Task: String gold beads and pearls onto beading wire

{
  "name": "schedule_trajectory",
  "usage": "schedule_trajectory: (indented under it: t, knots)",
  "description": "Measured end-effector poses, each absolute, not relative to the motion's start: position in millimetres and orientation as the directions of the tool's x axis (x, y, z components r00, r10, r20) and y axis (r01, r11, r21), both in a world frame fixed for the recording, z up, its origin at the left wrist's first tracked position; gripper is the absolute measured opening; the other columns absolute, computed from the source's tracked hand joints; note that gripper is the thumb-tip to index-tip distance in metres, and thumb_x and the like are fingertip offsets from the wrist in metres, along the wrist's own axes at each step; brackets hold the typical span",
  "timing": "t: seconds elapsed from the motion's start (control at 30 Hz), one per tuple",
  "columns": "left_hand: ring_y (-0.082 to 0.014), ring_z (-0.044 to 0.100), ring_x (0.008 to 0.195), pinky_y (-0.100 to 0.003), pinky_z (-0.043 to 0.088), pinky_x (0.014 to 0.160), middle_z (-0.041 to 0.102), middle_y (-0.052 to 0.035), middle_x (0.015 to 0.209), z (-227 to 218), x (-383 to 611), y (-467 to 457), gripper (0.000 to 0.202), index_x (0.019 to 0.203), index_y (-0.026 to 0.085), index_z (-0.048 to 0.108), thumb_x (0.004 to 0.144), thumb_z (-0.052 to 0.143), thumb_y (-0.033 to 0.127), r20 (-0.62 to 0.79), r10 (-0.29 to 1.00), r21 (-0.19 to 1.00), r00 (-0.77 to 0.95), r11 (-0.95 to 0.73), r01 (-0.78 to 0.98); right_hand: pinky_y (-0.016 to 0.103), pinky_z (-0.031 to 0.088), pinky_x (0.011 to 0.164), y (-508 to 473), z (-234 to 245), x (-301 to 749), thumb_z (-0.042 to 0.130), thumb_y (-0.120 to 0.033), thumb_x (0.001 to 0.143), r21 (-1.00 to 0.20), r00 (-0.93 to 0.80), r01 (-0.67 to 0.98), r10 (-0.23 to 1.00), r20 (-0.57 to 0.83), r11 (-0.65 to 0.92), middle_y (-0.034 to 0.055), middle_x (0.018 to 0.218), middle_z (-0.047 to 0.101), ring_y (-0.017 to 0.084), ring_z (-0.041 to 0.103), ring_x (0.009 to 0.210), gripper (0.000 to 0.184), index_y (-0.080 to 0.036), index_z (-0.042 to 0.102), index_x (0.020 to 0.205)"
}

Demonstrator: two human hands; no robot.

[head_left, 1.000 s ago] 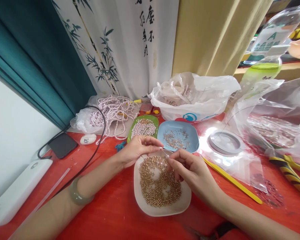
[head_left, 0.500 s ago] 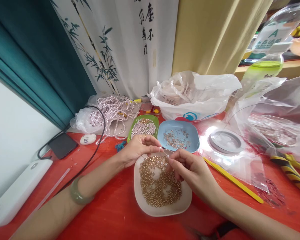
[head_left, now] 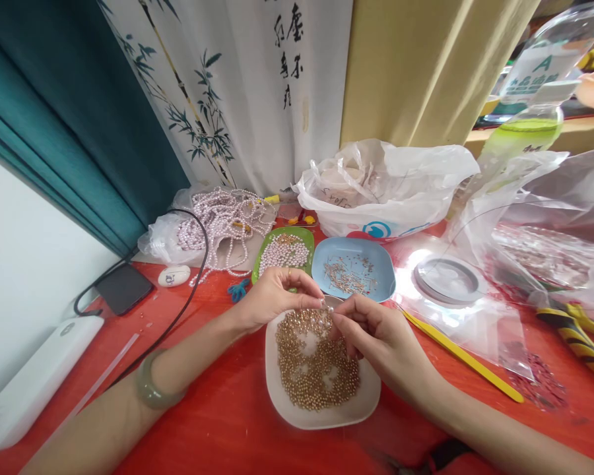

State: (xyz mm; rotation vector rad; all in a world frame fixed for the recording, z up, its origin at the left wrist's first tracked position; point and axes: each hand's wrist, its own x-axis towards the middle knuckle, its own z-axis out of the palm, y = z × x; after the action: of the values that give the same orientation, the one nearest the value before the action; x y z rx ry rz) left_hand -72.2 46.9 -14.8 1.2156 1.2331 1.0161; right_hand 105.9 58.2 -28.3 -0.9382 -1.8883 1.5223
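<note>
Over the far rim of a white dish (head_left: 321,420), my two hands almost meet at the fingertips. My left hand (head_left: 274,297) is closed in a pinch, with a tiny pearl bead (head_left: 322,301) showing at its tips. Thumb and forefinger of my right hand (head_left: 381,330) pinch another small pearl bead (head_left: 330,309) just beside it. Whether a thread or wire joins the two is too fine to make out. Gold beads (head_left: 317,382) cover much of the dish below, some hidden under my right fingers.
Behind my hands are a green dish (head_left: 307,234) of pale beads and a blue dish (head_left: 387,264) of small metal pins. A yellow stick (head_left: 460,356) lies to the right, near a wire spool (head_left: 448,280) and pliers (head_left: 574,340). Bead strands (head_left: 222,218) lie at back left.
My left fingertips have shifted slightly right and down, bringing their bead closer to the right hand. The right hand stays nearly still.
</note>
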Motion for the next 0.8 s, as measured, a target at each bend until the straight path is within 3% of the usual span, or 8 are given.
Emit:
schedule_trajectory:
  t: [0.1,0.23,0.33,0.43,0.57,0.67,0.8]
  knots:
    - [-0.0097,0.054,0.061,-0.023,0.042,0.060,0.061,-0.0005,0.064,-11.8,-69.3,43.9,0.011,0.067,0.014,0.064,0.059,0.070,0.020,-0.073,0.990,0.982,0.117,0.050,0.184,0.022,0.038,0.044,58.9,-28.1,105.7,0.044,-0.027,0.080,-0.973,-0.627,0.191,0.778,-0.017,0.132,-0.0013,0.056,0.055,0.008,0.047,0.045,0.015,-0.018,0.049,0.069]
    - [-0.0127,0.058,0.068,-0.027,0.045,0.067,0.065,-0.0030,0.074,-6.2,-71.2,43.0,0.027,0.087,0.014,0.062,0.061,0.068,0.019,-0.078,0.987,0.981,0.140,0.051,0.186,0.022,0.039,0.045,60.1,-29.6,105.9,0.045,-0.028,0.081,-0.977,-0.624,0.177,0.781,-0.020,0.116,-0.0022,0.056,0.053,0.008,0.048,0.046,0.015,-0.018,0.049,0.070]
    - [-0.0144,0.059,0.073,-0.028,0.045,0.069,0.066,-0.0051,0.080,0.9,-81.3,46.3,0.027,0.091,0.014,0.061,0.065,0.065,0.023,-0.052,0.995,0.954,0.079,0.026,0.298,0.022,0.040,0.046,60.9,-31.5,105.7,0.044,-0.028,0.081,-0.976,-0.610,0.191,0.792,-0.031,0.108,-0.0019,0.057,0.054,0.008,0.049,0.047,0.015,-0.018,0.049,0.071]
    - [-0.0157,0.058,0.079,-0.027,0.043,0.071,0.066,-0.0053,0.087,7.8,-99.5,51.6,0.020,0.084,0.016,0.064,0.069,0.062,0.029,0.035,0.999,0.861,-0.018,-0.021,0.507,0.022,0.041,0.048,61.3,-32.7,105.7,0.043,-0.028,0.083,-0.971,-0.607,0.203,0.794,-0.026,0.123,-0.0020,0.056,0.055,0.009,0.051,0.049,0.015,-0.019,0.050,0.073]
    - [-0.0149,0.056,0.071,-0.027,0.040,0.064,0.066,-0.0043,0.085,10.0,-128.0,57.9,0.017,0.079,0.019,0.067,0.070,0.058,0.030,0.062,0.996,0.657,-0.063,0.007,0.754,0.023,0.041,0.048,61.6,-33.4,106.1,0.043,-0.030,0.083,-0.968,-0.610,0.207,0.792,-0.016,0.140,-0.0023,0.055,0.054,0.010,0.051,0.049,0.016,-0.019,0.050,0.073]
    - [-0.0159,0.055,0.070,-0.028,0.037,0.063,0.066,-0.0051,0.082,6.0,-141.3,60.2,0.016,0.077,0.019,0.068,0.069,0.057,0.028,0.066,0.998,0.545,-0.019,-0.021,0.838,0.023,0.041,0.048,62.1,-34.2,106.1,0.043,-0.031,0.083,-0.968,-0.619,0.202,0.785,-0.010,0.147,-0.0020,0.055,0.054,0.010,0.051,0.049,0.017,-0.019,0.050,0.073]
    - [-0.0179,0.054,0.072,-0.029,0.036,0.065,0.066,-0.0064,0.076,-3.3,-142.8,62.5,0.016,0.074,0.019,0.069,0.068,0.056,0.026,0.034,0.997,0.483,0.076,-0.083,0.872,0.023,0.041,0.048,62.8,-35.0,105.4,0.043,-0.032,0.083,-0.968,-0.621,0.211,0.784,-0.027,0.134,-0.0020,0.054,0.055,0.011,0.051,0.049,0.018,-0.019,0.050,0.073]
